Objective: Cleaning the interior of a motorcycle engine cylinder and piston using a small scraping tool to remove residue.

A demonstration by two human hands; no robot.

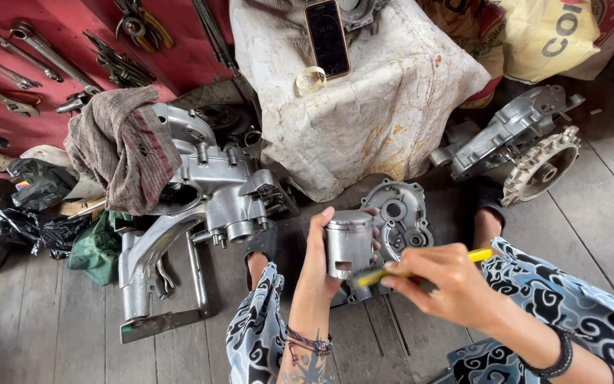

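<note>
Grey metal piston [349, 244], cylindrical, upright, hole in skirt

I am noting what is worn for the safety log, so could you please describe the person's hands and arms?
Both hands are bare, no gloves or sleeves. The left hand has thin braided bracelets at the wrist and a dark tattoo on the forearm below them. The right hand has a black beaded bracelet at the wrist.

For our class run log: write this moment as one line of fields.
left hand: holds piston upright | right hand: holds yellow tool at piston's base | beside: engine case, cover
</note>
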